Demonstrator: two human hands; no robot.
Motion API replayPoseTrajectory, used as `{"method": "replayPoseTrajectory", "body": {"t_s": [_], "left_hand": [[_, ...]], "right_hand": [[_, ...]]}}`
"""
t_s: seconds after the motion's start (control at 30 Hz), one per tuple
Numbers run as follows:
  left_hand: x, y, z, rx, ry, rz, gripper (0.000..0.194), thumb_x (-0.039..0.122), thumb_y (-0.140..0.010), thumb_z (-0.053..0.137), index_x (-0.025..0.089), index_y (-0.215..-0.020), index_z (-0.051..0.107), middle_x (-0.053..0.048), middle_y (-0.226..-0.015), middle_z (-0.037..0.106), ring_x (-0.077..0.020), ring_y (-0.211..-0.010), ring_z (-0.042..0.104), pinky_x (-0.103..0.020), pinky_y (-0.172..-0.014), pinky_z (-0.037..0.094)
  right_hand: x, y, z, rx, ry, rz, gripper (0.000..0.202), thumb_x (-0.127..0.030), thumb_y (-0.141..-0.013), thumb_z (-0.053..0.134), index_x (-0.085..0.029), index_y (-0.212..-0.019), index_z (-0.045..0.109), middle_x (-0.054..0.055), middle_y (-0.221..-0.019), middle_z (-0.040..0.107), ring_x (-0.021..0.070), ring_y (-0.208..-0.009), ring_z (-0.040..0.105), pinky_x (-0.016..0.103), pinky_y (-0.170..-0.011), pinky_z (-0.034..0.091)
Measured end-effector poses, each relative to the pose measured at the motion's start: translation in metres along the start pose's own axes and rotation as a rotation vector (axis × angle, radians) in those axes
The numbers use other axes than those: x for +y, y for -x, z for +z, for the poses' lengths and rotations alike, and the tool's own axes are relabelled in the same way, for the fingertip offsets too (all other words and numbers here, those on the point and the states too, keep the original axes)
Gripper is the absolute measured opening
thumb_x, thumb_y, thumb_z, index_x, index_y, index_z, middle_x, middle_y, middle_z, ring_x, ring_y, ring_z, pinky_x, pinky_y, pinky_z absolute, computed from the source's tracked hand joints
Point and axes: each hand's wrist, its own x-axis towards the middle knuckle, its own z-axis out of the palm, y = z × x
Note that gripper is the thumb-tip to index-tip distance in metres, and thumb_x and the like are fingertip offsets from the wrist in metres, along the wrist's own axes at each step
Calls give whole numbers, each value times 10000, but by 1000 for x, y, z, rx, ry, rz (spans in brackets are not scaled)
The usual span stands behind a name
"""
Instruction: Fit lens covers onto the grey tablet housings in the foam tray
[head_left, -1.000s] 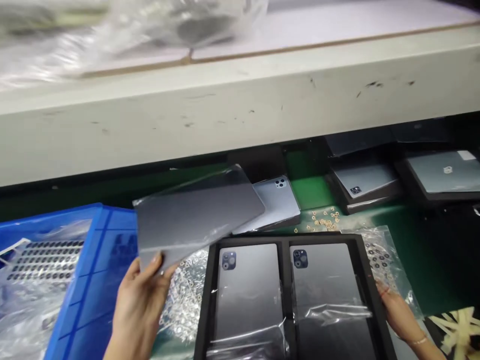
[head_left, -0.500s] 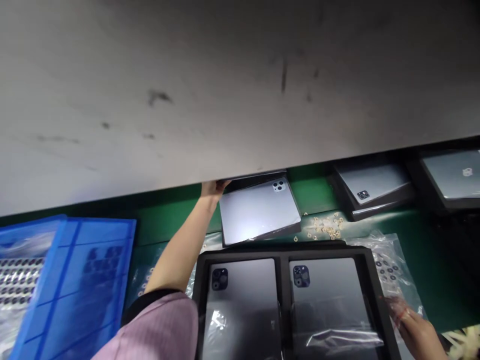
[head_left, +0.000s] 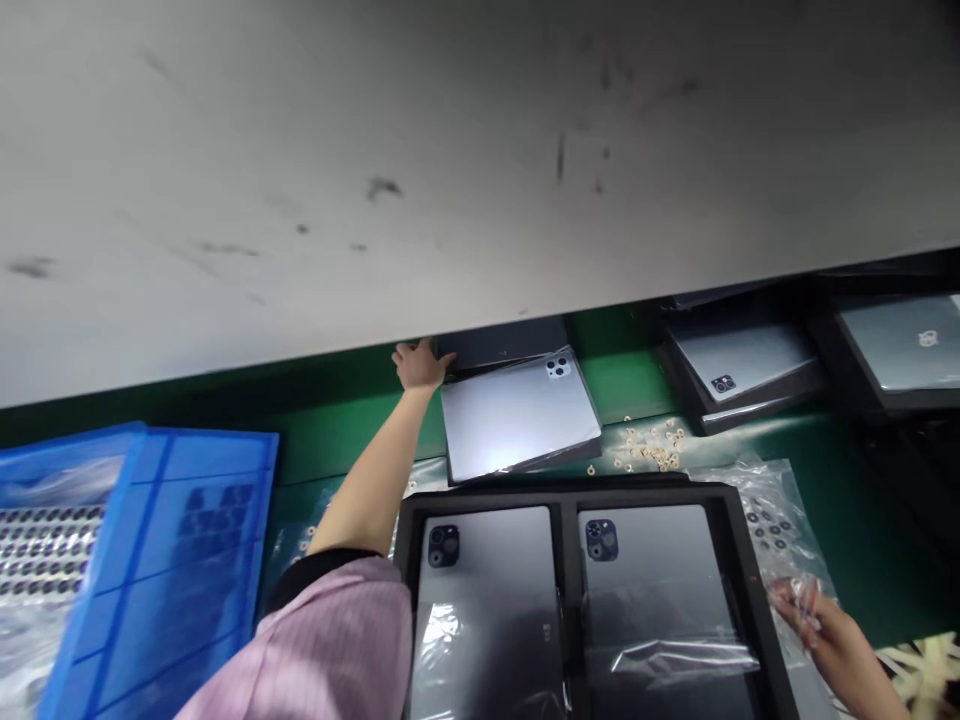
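Note:
My left hand (head_left: 420,366) reaches to the far side of the green bench, fingers spread, thumb by the near-left corner of a dark flat panel (head_left: 502,343) partly hidden under the white overhang. In front of that panel lies a silver tablet-like device (head_left: 517,415) on a stack. My right hand (head_left: 814,615), at the lower right, has its fingers closed on crumpled clear plastic film (head_left: 807,598). It is beside a black foam tray (head_left: 566,500) with two grey tablets, a left one (head_left: 487,620) and a right one (head_left: 660,590), both partly under clear film.
A white overhang (head_left: 480,180) fills the upper view. Blue bins (head_left: 202,560) stand at left, one with rows of dark round parts. Small beige rings (head_left: 652,445) lie scattered behind the tray. More stacked tablets (head_left: 742,360) are at right, near a clear bag (head_left: 772,520) of dark rings.
My left hand's fingers, earlier largely hidden by the overhang, now show spread apart. More of the dark panel is visible. Crumpled film now shows more clearly in my right hand. The view has shifted slightly.

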Motion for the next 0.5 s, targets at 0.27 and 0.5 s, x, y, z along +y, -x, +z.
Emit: {"method": "replayPoseTrajectory", "body": {"t_s": [0.27, 0.5], "left_hand": [[33, 89, 2, -57, -357, 323, 178, 119, -692, 674, 140, -865, 637, -119, -1068, 577, -315, -1185, 429, -456, -1082, 260], [45, 260, -9, -440, -477, 586, 194, 233, -851, 498, 209, -967, 652, -97, -1033, 627, -260, -1007, 560, -426, -918, 433]], "right_hand": [[-6, -28, -27, -73, 9, 31, 384, -493, -859, 441, -227, -780, 706, 81, -821, 705, 233, -769, 659, 321, -684, 496], [-48, -44, -67, 197, 126, 145, 470, -632, -792, 468, -226, -704, 688, 50, -738, 689, 215, -719, 609, 366, -761, 397]]}}
